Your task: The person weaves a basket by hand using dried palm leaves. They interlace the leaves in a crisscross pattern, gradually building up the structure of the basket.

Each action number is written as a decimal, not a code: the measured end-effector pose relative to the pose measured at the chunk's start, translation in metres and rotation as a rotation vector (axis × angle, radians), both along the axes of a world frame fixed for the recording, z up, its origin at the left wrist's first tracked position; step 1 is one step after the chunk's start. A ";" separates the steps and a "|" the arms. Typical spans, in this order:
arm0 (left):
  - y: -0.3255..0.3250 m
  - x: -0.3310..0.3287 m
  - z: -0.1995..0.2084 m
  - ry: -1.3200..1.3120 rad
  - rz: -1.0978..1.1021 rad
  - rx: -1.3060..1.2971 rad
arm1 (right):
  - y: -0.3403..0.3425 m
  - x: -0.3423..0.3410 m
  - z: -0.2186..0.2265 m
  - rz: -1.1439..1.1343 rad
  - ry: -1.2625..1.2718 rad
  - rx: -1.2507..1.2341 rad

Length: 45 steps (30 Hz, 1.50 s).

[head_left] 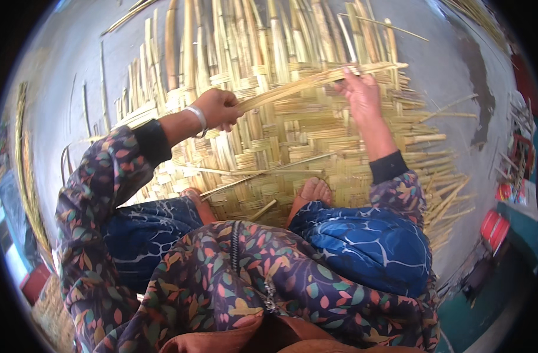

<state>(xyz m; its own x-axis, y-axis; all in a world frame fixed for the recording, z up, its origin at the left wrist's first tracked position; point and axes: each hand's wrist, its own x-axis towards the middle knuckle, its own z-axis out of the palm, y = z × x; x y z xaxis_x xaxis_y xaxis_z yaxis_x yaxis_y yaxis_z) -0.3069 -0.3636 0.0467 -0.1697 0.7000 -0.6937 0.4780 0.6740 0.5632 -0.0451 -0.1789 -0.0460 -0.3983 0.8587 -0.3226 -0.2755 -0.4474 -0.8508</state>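
Observation:
A bundle of flat, pale split reed strips point(292, 89) is stretched between my hands, just over a woven reed mat point(286, 135). My left hand point(215, 110), with a metal bangle at the wrist, is closed round the bundle's left end. Toward the other end, my right hand point(360, 88) pinches the strips between thumb and fingers, and their tips stick out past it to the right. Beneath my hands the mat shows a tight over-and-under weave. Unwoven reed stalks point(269, 41) fan out from its far edge. Both my feet rest on the mat's near part.
Loose reed sticks point(263, 173) lie across the mat near my feet. Strip ends point(445, 206) spread from its right side over the grey floor point(422, 62). Long reeds point(26, 170) lie at the far left. A red container point(494, 228) stands at the right.

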 end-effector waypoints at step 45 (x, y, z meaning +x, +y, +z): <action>0.072 -0.024 0.084 -0.175 0.768 0.873 | 0.090 -0.213 0.177 0.523 -0.303 0.691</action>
